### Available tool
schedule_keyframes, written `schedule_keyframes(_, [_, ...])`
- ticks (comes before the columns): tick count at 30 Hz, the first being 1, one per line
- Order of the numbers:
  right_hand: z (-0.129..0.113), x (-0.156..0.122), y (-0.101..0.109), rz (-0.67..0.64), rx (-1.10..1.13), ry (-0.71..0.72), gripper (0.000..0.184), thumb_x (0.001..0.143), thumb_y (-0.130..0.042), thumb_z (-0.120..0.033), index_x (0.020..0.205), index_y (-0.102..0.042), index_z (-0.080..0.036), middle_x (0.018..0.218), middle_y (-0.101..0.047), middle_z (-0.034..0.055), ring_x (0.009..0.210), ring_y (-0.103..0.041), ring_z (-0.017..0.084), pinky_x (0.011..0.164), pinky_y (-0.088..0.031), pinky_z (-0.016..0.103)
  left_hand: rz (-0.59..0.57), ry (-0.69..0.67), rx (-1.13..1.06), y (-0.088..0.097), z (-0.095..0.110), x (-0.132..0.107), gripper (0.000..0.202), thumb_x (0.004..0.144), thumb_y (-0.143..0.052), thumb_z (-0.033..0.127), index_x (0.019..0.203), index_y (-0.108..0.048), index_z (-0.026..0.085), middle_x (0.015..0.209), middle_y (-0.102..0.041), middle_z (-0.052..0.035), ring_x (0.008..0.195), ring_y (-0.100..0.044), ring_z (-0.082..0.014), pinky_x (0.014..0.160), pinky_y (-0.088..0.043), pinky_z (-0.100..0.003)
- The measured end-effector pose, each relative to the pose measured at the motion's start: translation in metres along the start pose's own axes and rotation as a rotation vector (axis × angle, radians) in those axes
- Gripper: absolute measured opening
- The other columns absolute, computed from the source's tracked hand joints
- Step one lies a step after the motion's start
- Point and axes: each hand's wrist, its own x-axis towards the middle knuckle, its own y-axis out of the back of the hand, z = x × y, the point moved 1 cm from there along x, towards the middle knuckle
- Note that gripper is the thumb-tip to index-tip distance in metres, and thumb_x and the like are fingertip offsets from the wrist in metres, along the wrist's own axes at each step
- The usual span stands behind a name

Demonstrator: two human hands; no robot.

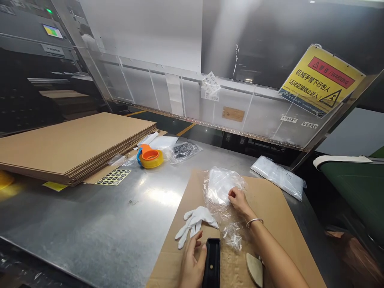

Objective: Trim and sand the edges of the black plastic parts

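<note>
My right hand (238,201) reaches forward with its fingers curled onto a crumpled clear plastic bag (221,188) that lies on a brown cardboard sheet (270,204). My left hand (193,262) is near the bottom edge, its fingers bent beside a black rectangular case (212,262), touching its left side. A white glove (195,224) lies flat just ahead of the left hand. A silver bangle (254,221) circles my right wrist.
A metal table (105,224) carries a stack of cardboard sheets (69,146) at left, an orange tape dispenser (150,157), a sheet of round black stickers (114,177) and bagged items (279,176). A clear guard with a yellow warning sign (321,82) stands behind. A green conveyor (357,188) is at right.
</note>
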Motion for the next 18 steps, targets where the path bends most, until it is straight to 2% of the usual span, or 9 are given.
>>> schedule_keyframes(3, [0.007,-0.008,-0.002,0.024,0.065,-0.052,0.03,0.088,-0.053,-0.031,0.114,-0.052,-0.016,0.113,-0.056,0.0069,0.094,-0.059,0.018,0.079,-0.05,0.039,0.003,-0.065,-0.044,-0.008,0.027,0.0,0.043,0.074,-0.058,0.041,0.109,-0.058,0.015,0.102,-0.06,-0.0099,0.076,-0.057,-0.0188,0.069,-0.046,-0.029])
schedule_keyframes(7, [0.015,-0.017,-0.006,0.046,0.148,-0.11,0.031,0.088,-0.054,-0.031,0.115,-0.052,-0.016,0.115,-0.056,0.007,0.095,-0.058,0.019,0.078,-0.05,0.038,-0.134,-0.175,-0.004,-0.025,0.054,0.008,0.036,0.079,-0.052,0.035,0.109,-0.058,0.016,0.107,-0.06,-0.0107,0.082,-0.058,-0.0197,0.071,-0.046,-0.029])
schedule_keyframes(12, [0.016,-0.024,-0.005,0.057,0.22,-0.116,0.03,0.088,-0.054,-0.032,0.113,-0.054,-0.015,0.112,-0.057,0.0063,0.093,-0.059,0.019,0.076,-0.051,0.037,-0.216,-0.216,0.055,-0.049,0.061,0.026,0.032,0.079,-0.049,0.029,0.107,-0.061,0.016,0.103,-0.064,-0.0095,0.085,-0.06,-0.0201,0.078,-0.046,-0.034])
schedule_keyframes(15, [0.012,-0.03,-0.002,0.047,0.251,-0.057,0.029,0.088,-0.054,-0.032,0.111,-0.055,-0.015,0.11,-0.058,0.0057,0.091,-0.059,0.018,0.076,-0.051,0.037,-0.22,-0.195,0.082,-0.066,0.06,0.043,0.035,0.08,-0.049,0.024,0.112,-0.058,0.014,0.101,-0.064,-0.0095,0.084,-0.061,-0.0187,0.078,-0.047,-0.033])
schedule_keyframes(18, [0.006,-0.041,0.0,0.029,0.293,0.032,0.027,0.088,-0.054,-0.031,0.109,-0.056,-0.015,0.109,-0.058,0.0056,0.092,-0.059,0.018,0.077,-0.05,0.037,-0.205,-0.164,0.114,-0.083,0.061,0.066,0.033,0.082,-0.053,0.026,0.112,-0.056,0.013,0.098,-0.064,-0.0086,0.081,-0.062,-0.0171,0.076,-0.049,-0.034])
